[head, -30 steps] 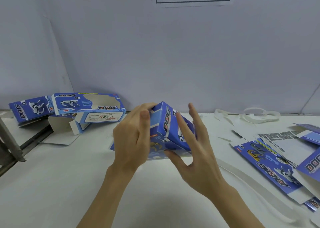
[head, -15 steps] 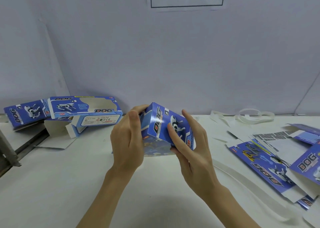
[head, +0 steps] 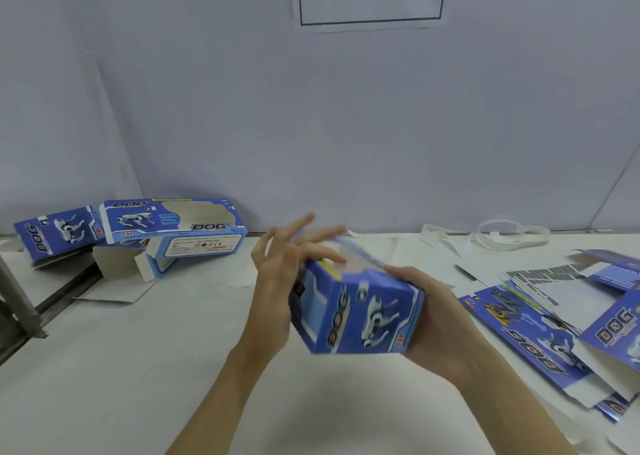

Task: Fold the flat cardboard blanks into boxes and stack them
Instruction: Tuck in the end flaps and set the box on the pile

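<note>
Half a second ago we had the box pinched between both hands with its long blue face toward us; now we have swung it over above the tabletop, so the "DOG" side panel faces us and one open end points up and away. Our right hand grips it from the right, palm and curled fingers wrapped round the far side, while our left hand has loosened, fingers spread and mostly straight, reaching over the upper left edge. We judge that the body is squared up and the end flaps come next, before it joins the folded boxes at the far left. The flat blanks wait at the right. Motion blur smears the box's top, so we cannot tell whether any flap is tucked, and the right fingertips are hidden behind the cardboard.
</note>
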`<state>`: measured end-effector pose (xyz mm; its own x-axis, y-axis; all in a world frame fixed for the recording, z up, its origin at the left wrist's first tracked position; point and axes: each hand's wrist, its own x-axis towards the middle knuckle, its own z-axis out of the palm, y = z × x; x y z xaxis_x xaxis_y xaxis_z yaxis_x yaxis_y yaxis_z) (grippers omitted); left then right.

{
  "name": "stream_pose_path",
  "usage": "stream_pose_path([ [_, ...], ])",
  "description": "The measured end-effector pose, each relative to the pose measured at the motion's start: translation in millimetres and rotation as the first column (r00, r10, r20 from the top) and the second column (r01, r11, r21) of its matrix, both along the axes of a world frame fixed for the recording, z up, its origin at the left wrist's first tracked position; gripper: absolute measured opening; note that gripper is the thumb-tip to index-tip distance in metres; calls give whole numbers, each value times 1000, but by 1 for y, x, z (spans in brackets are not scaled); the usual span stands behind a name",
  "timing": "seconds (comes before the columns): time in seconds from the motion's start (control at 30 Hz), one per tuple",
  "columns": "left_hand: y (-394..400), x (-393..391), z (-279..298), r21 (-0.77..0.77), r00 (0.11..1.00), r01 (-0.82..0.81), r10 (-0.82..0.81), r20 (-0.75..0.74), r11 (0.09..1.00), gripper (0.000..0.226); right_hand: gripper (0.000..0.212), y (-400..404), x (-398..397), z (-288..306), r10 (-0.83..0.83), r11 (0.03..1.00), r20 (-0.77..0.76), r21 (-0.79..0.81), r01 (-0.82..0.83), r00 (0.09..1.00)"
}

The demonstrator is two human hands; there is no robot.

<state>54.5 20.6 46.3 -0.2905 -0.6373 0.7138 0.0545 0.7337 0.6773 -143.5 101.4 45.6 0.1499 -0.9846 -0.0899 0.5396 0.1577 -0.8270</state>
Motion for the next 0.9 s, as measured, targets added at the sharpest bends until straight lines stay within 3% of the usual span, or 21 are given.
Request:
stream_pose_path([
  [0.1, -1, -4, 10, 364, 999, -2, 20, -44, 932, 40, 75, -2, -4, -2, -45, 991, -100, -128, 32, 994],
  [0.17, -6, -4, 6, 522, 997, 58, -28, -65, 851, 69, 88, -1, 1, -2, -84, 984, -169, -167, 55, 982],
  [0.23, -14, -2, 0, 600, 987, 155, -103, -120, 785, 81, 96, -1, 9, -5, -160, 968, -261, -229, 100, 952],
  [0.4, -15, 6, -2, 460, 974, 213, -153, -164, 862, 77, 81, -3, 28, -9, -362, 886, -393, -426, 182, 845],
  [0.57, 3, -7, -6, 263, 968, 231, -194, -160, 937, 73, 74, -1, 32, -13, -616, 733, -364, -590, 339, 699],
  [0.67, 15, -19, -10, 288, 953, 255, -190, -236, 923, 60, 71, 2, 30, -15, -651, 699, -373, -635, 330, 661],
  [0.9, 18, -24, -14, 270, 972, 169, -114, -206, 948, 50, 47, 0, 27, -17, -684, 664, -390, -682, 306, 616],
])
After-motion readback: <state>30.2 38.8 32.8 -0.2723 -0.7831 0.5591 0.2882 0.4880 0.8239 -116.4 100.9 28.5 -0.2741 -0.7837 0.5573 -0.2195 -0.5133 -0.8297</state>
